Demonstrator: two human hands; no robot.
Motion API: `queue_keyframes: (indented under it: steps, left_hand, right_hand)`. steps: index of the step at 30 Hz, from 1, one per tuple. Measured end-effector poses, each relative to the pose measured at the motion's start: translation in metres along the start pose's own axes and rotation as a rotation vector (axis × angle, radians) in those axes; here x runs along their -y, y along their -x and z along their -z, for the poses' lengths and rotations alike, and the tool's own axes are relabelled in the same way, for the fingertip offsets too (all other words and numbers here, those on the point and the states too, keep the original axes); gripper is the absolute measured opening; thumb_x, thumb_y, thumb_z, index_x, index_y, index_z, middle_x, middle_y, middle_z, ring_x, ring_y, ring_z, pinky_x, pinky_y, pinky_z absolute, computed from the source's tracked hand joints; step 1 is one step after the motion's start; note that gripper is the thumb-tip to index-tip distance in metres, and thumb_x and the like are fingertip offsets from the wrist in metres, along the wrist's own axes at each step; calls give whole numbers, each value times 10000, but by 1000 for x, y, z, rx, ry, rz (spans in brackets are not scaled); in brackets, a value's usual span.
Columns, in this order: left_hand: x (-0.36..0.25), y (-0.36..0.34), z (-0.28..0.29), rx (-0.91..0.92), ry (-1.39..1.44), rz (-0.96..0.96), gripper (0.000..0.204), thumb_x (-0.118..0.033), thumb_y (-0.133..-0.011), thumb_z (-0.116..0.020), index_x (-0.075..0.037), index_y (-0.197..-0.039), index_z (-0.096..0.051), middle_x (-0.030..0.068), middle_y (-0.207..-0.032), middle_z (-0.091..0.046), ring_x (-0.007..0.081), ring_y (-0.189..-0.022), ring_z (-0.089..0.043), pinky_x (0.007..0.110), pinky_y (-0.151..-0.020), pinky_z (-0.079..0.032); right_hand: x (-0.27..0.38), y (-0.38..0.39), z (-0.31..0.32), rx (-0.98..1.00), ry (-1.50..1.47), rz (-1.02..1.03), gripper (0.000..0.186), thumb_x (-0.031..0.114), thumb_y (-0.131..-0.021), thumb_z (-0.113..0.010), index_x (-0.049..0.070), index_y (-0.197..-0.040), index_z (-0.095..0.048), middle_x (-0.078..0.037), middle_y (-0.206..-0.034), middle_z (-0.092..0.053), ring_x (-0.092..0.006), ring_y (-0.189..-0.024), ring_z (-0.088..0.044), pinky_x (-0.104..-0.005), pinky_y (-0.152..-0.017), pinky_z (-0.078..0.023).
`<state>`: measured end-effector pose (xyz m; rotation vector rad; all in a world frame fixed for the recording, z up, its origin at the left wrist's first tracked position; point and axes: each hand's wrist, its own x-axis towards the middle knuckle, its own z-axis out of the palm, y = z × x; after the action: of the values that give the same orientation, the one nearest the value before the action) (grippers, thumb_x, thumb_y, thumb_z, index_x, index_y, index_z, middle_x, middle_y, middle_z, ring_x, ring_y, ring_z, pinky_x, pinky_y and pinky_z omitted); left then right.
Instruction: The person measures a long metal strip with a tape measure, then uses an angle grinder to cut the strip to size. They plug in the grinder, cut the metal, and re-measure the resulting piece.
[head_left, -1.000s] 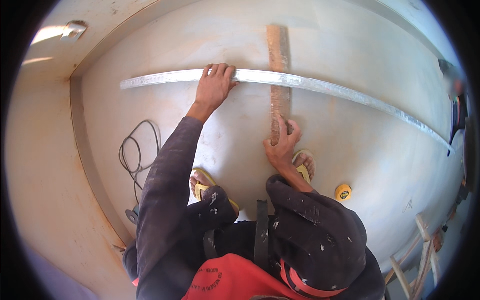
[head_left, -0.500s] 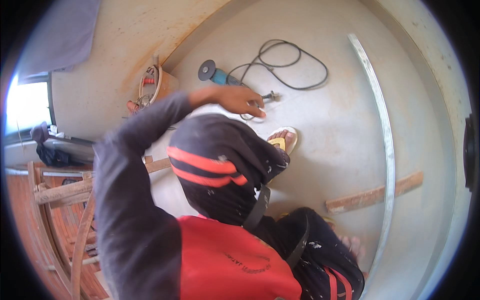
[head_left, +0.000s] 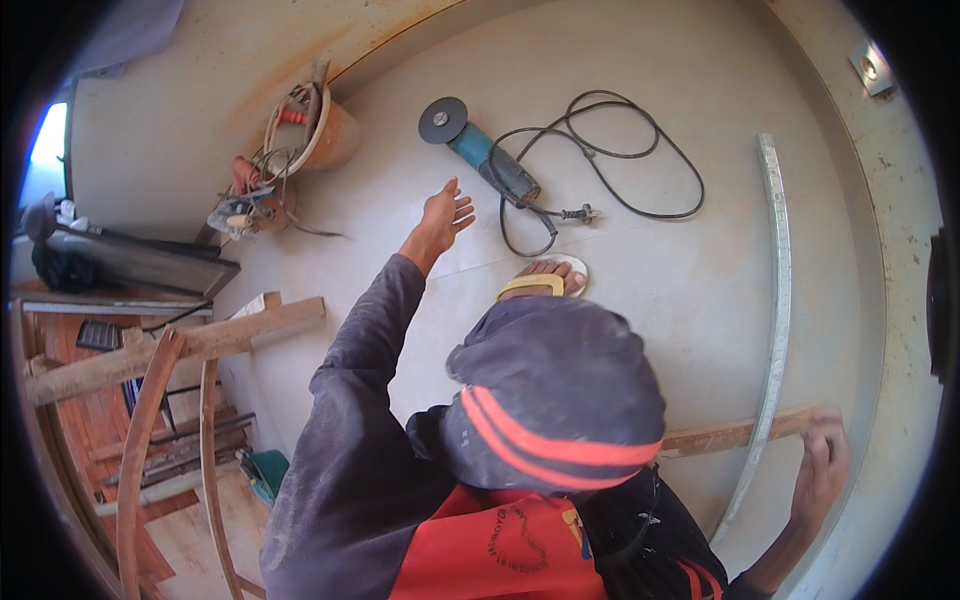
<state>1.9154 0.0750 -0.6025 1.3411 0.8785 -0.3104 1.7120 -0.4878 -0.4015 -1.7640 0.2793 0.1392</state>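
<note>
One teal-and-black angle grinder (head_left: 480,151) is laid on the pale grey floor (head_left: 660,300), within reach of the left hand (head_left: 445,219), held open. One silvery metal bar (head_left: 777,260) is crossed over one brown wooden plank (head_left: 712,440), presumably for support; whether the plank's end is gripped by the curled right hand (head_left: 823,462) cannot be told.

Dark curved lettering (head_left: 520,542) (blurry) marks the red shirt (head_left: 450,560).

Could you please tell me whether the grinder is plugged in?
Unplugged: the grinder lies on the floor, and its plug rests loose beside it, in no socket.
</note>
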Motion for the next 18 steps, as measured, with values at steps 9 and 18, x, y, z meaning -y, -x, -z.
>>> queue_keyframes:
  steps: [9,18]
  left_hand:
    - [-26,-91,-34,-118,-220,43,955,-549,-730,-738,106,-1324,-378,190,-1333,-447,300,-1193,-472,399,-995,-381]
    - [-17,-109,-39,-291,-131,-31,644,-360,-664,-815,68,-1082,-575,117,-1049,-616,219,-940,-579,330,-846,-445]
  right_hand:
    - [-29,-195,-292,443,1053,615,427,-2,-770,-577,20,-1196,-562,-167,-1196,-508,-318,-1134,-507,-393,-931,-453]
    - [-46,-264,-332,581,987,369,127,85,-803,-637,4,-901,-625,-122,-1117,-515,-302,-977,-580,-407,-843,-487]
